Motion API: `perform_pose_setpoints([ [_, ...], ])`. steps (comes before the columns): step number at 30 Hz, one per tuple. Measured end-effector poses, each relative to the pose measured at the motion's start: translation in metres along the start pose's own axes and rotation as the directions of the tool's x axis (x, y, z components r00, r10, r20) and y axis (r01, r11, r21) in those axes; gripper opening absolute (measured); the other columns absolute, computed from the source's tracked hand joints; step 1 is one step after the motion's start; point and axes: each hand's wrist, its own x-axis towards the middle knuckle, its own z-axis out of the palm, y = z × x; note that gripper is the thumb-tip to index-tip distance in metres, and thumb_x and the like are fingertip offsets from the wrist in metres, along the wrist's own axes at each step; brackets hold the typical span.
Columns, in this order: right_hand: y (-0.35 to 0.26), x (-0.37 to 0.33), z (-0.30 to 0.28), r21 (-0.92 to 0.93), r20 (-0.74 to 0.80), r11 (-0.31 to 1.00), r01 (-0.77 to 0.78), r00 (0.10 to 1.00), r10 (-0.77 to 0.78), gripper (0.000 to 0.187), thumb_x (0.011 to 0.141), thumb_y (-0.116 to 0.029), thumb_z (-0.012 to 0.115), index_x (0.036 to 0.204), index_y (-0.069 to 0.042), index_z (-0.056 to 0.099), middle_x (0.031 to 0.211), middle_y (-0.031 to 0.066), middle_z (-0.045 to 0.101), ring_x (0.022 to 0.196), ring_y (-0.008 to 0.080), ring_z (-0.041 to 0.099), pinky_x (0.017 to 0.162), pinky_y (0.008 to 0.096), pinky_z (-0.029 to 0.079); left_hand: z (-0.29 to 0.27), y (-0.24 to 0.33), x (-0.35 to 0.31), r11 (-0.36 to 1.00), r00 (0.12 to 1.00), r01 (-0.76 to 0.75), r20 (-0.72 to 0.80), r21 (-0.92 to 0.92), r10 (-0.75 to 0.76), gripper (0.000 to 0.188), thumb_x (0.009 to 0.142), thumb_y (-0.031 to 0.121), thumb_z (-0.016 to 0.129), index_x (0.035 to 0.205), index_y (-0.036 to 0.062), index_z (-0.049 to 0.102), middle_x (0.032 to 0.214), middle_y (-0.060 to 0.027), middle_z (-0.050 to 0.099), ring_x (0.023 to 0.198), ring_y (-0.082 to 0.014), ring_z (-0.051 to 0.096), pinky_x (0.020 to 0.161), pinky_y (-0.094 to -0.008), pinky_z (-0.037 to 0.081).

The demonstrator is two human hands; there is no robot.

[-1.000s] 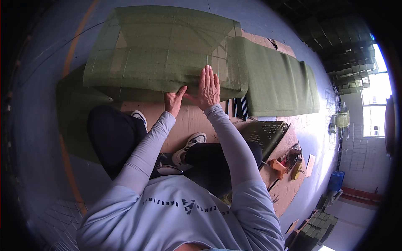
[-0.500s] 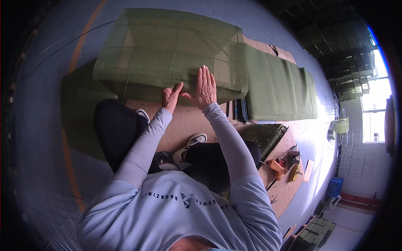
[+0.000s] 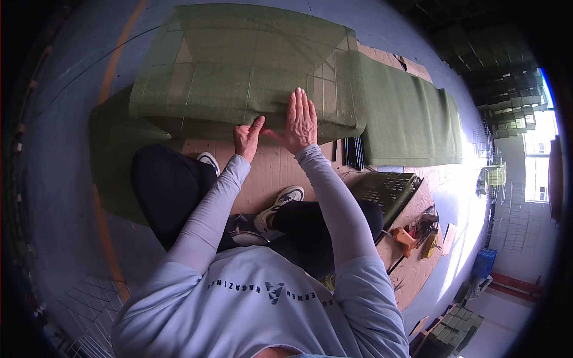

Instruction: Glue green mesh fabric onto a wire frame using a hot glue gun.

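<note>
A box-shaped wire frame (image 3: 253, 59) stands before me, covered in see-through green mesh (image 3: 221, 89). At its near lower edge, my left hand (image 3: 246, 141) is closed, fingers curled and thumb pointing up. The mesh edge appears to be caught in it, though the curled fingers hide the grip. Just to the right, my right hand (image 3: 301, 124) lies flat against the mesh, fingers straight and together, thumb reaching toward the left hand. Loose green mesh spreads over the floor at left, and a folded length of green mesh cloth (image 3: 412, 113) lies at right.
Cardboard (image 3: 268, 158) covers the floor under the frame and my feet. Right of my knee are a dark green perforated panel (image 3: 385, 192), an orange-handled tool (image 3: 404, 240) and black rods (image 3: 353, 154). A blue crate (image 3: 484, 261) and stacked green mesh boxes (image 3: 447, 331) stand farther right.
The view has shifted slightly, so most things sit a little farther right. Both hands keep nearly the same pose and place on the mesh.
</note>
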Motion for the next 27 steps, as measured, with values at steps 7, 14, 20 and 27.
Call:
perform_pose_setpoints([
  [7, -0.028, 0.012, -0.015, -0.011, 0.032, 0.996, 0.085, 0.996, -0.084, 0.11, 0.059, -0.074, 0.043, 0.128, 0.006, 0.016, 0.134, 0.0221, 0.018, 0.127, 0.0307, 0.016, 0.102, 0.0414, 0.014, 0.004, -0.03, 0.001, 0.982, 0.992, -0.12, -0.053, -0.146, 0.113, 0.053, 0.075, 0.04, 0.062, 0.045, 0.002, 0.04, 0.045, 0.0028, 0.033, 0.046, -0.0059, 0.03, 0.044, -0.026, 0.024],
  [14, -0.034, 0.015, 0.005, 0.007, 0.005, 1.0, 0.03, 1.0, -0.03, 0.11, 0.059, -0.076, 0.038, 0.127, 0.008, 0.018, 0.134, 0.022, 0.02, 0.126, 0.0308, 0.018, 0.101, 0.0408, 0.016, -0.035, 0.019, 0.004, 0.979, 0.988, 0.156, 0.018, -0.13, -0.155, 0.053, 0.074, 0.043, 0.062, 0.044, 0.0032, 0.042, 0.046, 0.0072, 0.034, 0.046, -0.0047, 0.029, 0.044, -0.0246, 0.024],
  [20, -0.034, 0.017, 0.007, 0.02, -0.001, 0.999, 0.038, 0.999, -0.037, 0.109, 0.059, -0.073, 0.044, 0.127, 0.008, 0.019, 0.133, 0.0217, 0.021, 0.125, 0.0308, 0.02, 0.1, 0.0407, 0.017, -0.035, 0.018, 0.001, 0.994, 0.999, 0.042, -0.011, -0.103, -0.043, 0.052, 0.076, 0.039, 0.061, 0.045, 0.001, 0.042, 0.046, 0.0062, 0.035, 0.048, -0.0039, 0.03, 0.043, -0.0246, 0.024],
  [27, -0.032, 0.017, 0.01, 0.045, -0.018, 0.998, 0.042, 0.999, -0.041, 0.106, 0.06, -0.069, 0.049, 0.126, 0.009, 0.02, 0.134, 0.0213, 0.019, 0.126, 0.0307, 0.017, 0.101, 0.0417, 0.017, -0.035, 0.017, 0.004, 0.997, 0.999, 0.041, -0.031, -0.063, -0.043, 0.05, 0.076, 0.035, 0.062, 0.046, 0.0012, 0.041, 0.047, 0.0067, 0.034, 0.048, -0.0036, 0.029, 0.042, -0.0243, 0.023],
])
